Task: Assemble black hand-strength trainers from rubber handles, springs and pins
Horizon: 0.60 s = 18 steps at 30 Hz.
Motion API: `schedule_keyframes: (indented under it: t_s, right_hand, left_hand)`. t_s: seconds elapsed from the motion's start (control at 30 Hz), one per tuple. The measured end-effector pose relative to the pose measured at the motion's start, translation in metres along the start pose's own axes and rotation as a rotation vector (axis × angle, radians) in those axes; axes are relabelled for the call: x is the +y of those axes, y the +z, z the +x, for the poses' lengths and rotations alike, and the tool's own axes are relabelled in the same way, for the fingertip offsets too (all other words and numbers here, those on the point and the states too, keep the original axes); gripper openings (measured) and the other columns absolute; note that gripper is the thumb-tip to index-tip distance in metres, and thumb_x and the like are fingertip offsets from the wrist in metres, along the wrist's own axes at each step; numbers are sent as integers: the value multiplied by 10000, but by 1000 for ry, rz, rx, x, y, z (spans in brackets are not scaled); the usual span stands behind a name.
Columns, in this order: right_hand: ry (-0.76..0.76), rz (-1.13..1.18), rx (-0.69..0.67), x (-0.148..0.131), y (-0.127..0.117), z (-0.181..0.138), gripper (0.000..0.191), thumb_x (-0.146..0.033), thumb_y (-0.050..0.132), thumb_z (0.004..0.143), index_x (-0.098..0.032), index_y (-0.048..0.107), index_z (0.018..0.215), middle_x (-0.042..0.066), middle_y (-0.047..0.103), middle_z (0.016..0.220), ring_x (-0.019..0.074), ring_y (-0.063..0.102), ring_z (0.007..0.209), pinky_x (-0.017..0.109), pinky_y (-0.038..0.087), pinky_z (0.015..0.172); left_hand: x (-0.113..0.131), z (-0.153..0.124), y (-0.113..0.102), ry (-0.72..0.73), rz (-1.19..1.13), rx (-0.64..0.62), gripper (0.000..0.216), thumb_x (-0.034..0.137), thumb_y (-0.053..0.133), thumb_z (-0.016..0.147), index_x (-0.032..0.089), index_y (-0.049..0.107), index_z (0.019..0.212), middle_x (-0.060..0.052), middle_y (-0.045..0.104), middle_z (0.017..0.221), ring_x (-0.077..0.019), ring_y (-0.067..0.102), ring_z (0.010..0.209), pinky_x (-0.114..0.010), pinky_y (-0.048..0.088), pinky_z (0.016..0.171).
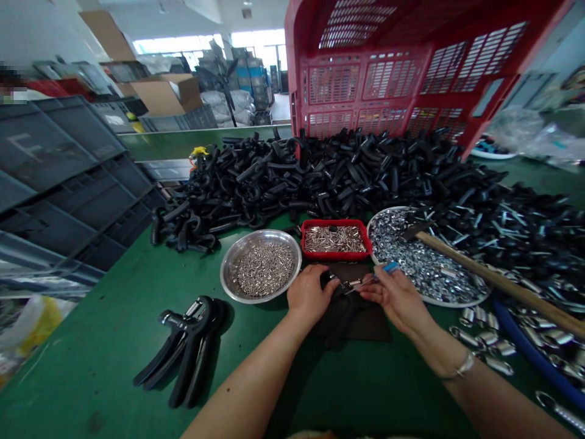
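My left hand (311,296) is closed around the end of a black hand-grip part, whose dark handle (342,320) hangs down over a dark mat (377,326). In my right hand (397,299) is a slim tool with a blue handle (390,266), its thin metal shaft pointing left toward the part. Between both hands a small coil spring (354,283) shows at the part. My fingers hide the exact contact. To the left, assembled black hand grippers with springs (187,347) lie on the green table (109,341).
A metal bowl of small pins (265,268), a red tray of pins (336,238) and a round tray of metal pieces (402,262) stand beyond my hands. A wooden-handled hammer (493,280) lies right. Behind rise piled black handles (320,177) and a red crate (361,79); loose springs (487,335) lie right.
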State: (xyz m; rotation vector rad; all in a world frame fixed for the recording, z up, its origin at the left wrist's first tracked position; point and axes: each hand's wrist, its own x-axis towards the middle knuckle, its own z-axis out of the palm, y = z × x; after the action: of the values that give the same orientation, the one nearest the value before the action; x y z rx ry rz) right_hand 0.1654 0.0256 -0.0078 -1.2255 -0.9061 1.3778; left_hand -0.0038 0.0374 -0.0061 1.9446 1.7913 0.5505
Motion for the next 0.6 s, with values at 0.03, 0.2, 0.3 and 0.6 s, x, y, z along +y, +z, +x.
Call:
schedule_keyframes:
  t_s: [0.03,0.2,0.3,0.6]
  right_hand:
    - [25,14,-38,1,-1,-1,343,-457,602,716,-222,390,846,-16,613,718,159,650,611,295,554,539]
    - [-190,-128,20,0,-6,-8,342,-436,599,734,-223,390,901,-14,614,737,165,655,641,316,567,566]
    - [-298,-223,33,-2,-7,-10,322,-425,578,756,-221,387,914,5,613,758,178,655,663,341,575,578]
    - [-409,-420,22,-3,-13,-11,278,-391,568,771,-236,400,929,32,617,778,202,652,686,355,579,577]
  left_hand:
    - [0,0,0,3,-3,3,331,415,526,792,228,569,1062,-33,592,1070,-171,557,948,-262,426,797]
    - [-2,0,2,18,-6,22,327,429,518,793,232,569,1049,-22,600,1050,-170,561,928,-259,437,764]
    - [-2,0,1,7,0,10,331,425,517,796,226,566,1056,-30,596,1055,-165,563,921,-253,432,770]
    - [-1,0,1,0,-10,11,333,434,524,787,232,565,1049,-26,599,1040,-169,561,916,-255,437,739]
